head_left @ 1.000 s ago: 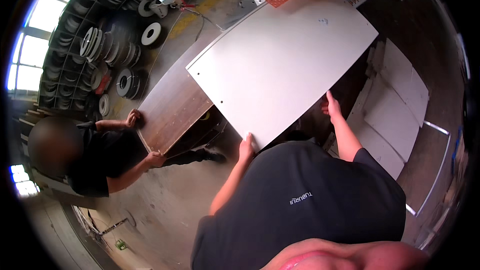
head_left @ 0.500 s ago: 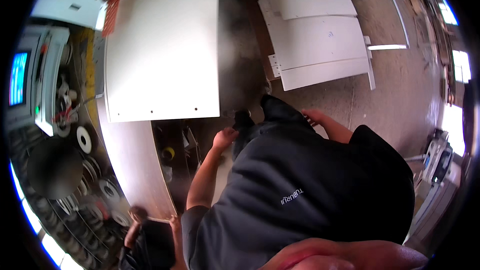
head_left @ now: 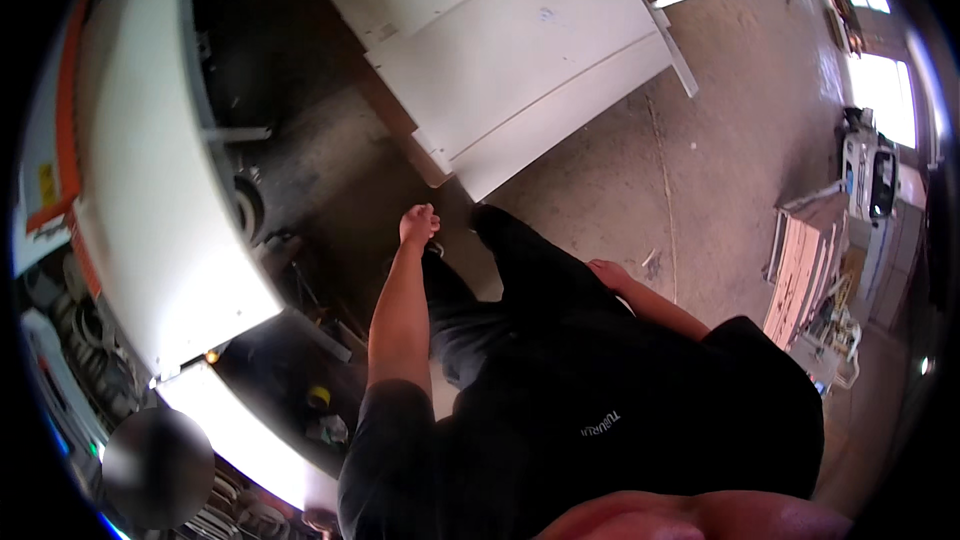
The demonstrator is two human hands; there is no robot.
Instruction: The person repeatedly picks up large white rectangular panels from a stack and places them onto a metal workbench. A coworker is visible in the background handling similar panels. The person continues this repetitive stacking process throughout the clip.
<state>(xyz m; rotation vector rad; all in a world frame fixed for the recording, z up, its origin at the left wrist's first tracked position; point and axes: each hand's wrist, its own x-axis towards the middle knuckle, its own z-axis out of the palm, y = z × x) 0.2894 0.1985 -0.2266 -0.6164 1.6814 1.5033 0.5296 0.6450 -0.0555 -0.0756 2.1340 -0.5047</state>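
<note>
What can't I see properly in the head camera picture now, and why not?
All in the head view:
- Right hand: most fingers hidden by the black trousers.
- Left hand: its palm is hidden by curled fingers.
- Long white board: far end cut off by the top edge.
- White board pile: also cut off there.
- Other person's head: blurred.

Panel at left, stacked panels ahead, another stack far right.
</note>
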